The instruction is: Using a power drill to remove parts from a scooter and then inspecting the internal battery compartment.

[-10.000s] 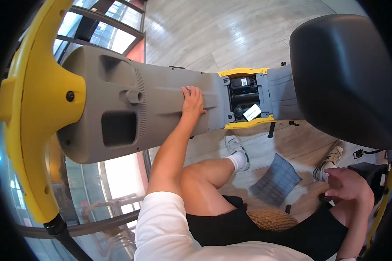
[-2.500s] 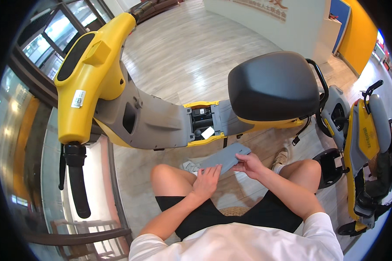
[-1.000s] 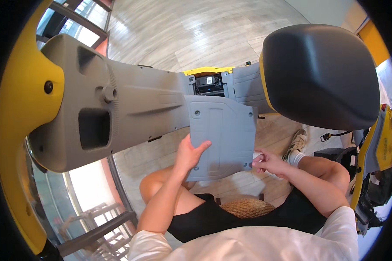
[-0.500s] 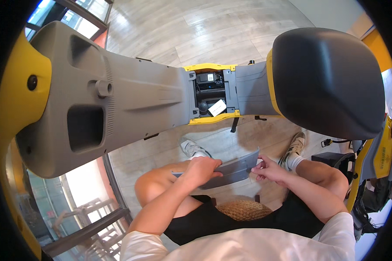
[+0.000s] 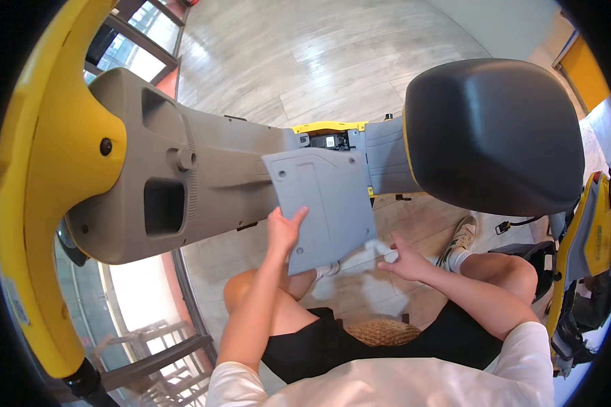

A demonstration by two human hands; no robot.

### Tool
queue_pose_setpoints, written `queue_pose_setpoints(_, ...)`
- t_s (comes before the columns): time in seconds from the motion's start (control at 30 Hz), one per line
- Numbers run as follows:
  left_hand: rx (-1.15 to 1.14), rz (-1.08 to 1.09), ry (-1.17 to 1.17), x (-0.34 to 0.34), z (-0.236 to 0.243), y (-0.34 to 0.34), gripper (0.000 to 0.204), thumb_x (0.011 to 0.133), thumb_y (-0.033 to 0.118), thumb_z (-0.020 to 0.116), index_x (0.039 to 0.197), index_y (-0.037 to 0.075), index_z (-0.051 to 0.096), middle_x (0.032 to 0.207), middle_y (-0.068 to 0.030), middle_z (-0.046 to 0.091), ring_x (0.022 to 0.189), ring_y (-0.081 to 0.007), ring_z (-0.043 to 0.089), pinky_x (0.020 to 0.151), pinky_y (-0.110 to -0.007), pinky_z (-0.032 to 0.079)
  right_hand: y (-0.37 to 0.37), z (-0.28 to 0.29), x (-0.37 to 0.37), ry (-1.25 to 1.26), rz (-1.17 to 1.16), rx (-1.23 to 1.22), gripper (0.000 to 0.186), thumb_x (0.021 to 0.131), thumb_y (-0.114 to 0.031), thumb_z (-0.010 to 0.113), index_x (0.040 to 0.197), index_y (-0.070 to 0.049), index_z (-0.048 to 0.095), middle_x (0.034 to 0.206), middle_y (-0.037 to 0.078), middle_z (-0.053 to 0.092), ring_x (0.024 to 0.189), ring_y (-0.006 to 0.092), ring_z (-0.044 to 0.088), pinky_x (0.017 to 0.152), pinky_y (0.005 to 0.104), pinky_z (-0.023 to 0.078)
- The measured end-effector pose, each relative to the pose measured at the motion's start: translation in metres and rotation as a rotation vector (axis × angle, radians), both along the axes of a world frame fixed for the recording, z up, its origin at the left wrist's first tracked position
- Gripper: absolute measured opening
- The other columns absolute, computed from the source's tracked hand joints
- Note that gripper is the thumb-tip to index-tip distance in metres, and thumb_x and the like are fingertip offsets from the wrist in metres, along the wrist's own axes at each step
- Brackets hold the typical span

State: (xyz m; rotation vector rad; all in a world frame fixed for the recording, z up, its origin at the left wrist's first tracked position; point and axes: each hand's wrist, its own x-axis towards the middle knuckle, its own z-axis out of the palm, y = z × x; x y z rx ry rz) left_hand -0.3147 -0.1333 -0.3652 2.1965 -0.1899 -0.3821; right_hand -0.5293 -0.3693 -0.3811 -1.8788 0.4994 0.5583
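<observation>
A flat grey floor panel [image 5: 329, 203] with holes near its corners is held up by its left edge in my left hand [image 5: 283, 230], the thumb lying on its face. Tilted, it covers most of the open compartment [image 5: 329, 140] in the footboard of a yellow and grey scooter [image 5: 234, 166]. Only the far part of that compartment shows, with dark parts and a white label inside. My right hand [image 5: 409, 263] is off the panel, just beyond its near right corner, thumb and fingers apart. Between that hand and the corner is a pale blur I cannot make out.
The scooter's black seat [image 5: 495, 136] is on the right, its yellow front [image 5: 54, 169] on the left. A second yellow vehicle [image 5: 594, 224] stands at the far right. I sit low on a woven seat [image 5: 381, 332], legs apart on the wood floor.
The panel has swung up from above my lap to over the compartment, its broad face now showing. My right hand has let go of it. The view has shifted slightly.
</observation>
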Motion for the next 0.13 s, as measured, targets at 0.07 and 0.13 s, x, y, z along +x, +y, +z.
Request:
queue_pose_setpoints(0.07, -0.210, 0.152, 0.211, 0.022, -0.009, -0.004, 0.045, 0.085, 0.031, 0.071, 0.109, -0.005, 0.061, 0.102, -0.0135, 0.068, 0.089, -0.0188, 0.065, 0.078, -0.035, 0.054, 0.005, 0.006, 0.011, -0.048, 0.028, 0.024, 0.093, 0.079, -0.032, 0.073, 0.147, -0.001, 0.019, 0.134, 0.027, 0.044, 0.129, 0.0362, 0.041, 0.106, 0.0404, 0.035)
queue_pose_setpoints(0.13, -0.264, 0.230, 0.408, 0.053, -0.034, 0.001, 0.053, 0.084, 0.033, 0.073, 0.120, -0.002, 0.056, 0.107, -0.0166, 0.067, 0.093, -0.0217, 0.066, 0.078, -0.036, 0.053, 0.007, -0.004, 0.032, -0.201, -0.079, 0.080, 0.092, 0.079, -0.032, 0.073, 0.147, -0.001, 0.019, 0.140, 0.025, 0.039, 0.126, 0.0366, 0.043, 0.106, 0.0404, 0.035)
